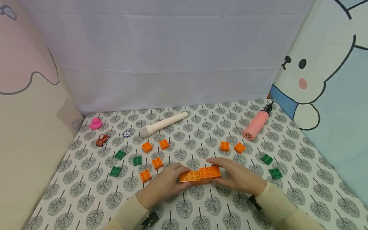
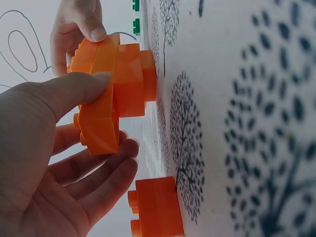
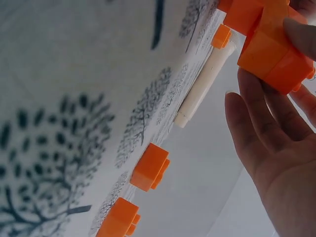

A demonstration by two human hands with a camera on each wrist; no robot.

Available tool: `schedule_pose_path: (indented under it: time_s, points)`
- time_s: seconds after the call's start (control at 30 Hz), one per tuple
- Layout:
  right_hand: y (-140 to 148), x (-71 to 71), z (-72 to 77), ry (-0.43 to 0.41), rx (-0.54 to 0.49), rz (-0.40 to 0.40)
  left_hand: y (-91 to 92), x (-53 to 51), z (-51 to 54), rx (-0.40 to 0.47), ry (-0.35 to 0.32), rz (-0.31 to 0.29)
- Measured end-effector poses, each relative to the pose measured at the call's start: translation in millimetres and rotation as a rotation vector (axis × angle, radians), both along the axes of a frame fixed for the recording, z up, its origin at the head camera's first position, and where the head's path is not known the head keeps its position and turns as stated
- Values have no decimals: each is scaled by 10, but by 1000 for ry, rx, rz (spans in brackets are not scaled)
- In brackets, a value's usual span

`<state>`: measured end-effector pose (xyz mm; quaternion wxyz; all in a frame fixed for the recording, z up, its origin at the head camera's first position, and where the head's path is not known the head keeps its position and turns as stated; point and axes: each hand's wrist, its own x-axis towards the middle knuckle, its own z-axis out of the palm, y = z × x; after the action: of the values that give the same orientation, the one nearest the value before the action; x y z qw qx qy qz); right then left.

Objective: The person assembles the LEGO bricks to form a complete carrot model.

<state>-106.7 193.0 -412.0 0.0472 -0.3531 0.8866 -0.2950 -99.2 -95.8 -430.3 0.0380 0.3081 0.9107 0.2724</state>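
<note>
Between both hands stands a stepped stack of joined orange building bricks [image 1: 195, 182], its upper row wider than the parts below, as the left wrist view shows. My left hand [image 1: 165, 183] pinches the left end, thumb on the near side and fingers on the far side. At the other end, my right hand [image 1: 240, 175] holds the top brick [image 3: 291, 71] between thumb and fingers. Below the left fingers in the left wrist view is a loose orange brick [image 2: 159, 207] on the cloth. How the stack's hidden far side joins cannot be seen.
Loose orange bricks [image 1: 157, 163] and green bricks [image 1: 115, 171] lie left; more orange [image 1: 225, 146] and green bricks [image 1: 276, 173] lie right. Farther back are a white microphone-like stick [image 1: 165, 124], pink bottle [image 1: 256, 124], pink duck [image 1: 95, 123], red toy car [image 1: 102, 140] and blue-white chip [image 1: 127, 133].
</note>
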Motion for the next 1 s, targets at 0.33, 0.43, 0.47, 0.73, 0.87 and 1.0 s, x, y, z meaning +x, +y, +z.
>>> schedule_pose_path:
  time_s: [0.33,0.43,0.47,0.73,0.87,1.0]
  points:
    - [7,-3,-12,-19,20,-8,-513,104,122,-41,76,144]
    - [18,-4,-13,-12,24,-13,-734,145,117,-62,141,240]
    - [22,-5,-13,-12,23,-13,-797,154,108,-70,149,266]
    - [42,-4,-19,-12,5,-7,-1015,152,31,-116,44,352]
    - [35,2,-28,-8,1,1,-1037,136,5,-135,-11,369]
    - [28,3,-20,5,-2,-4,-1043,135,0,-140,-9,367]
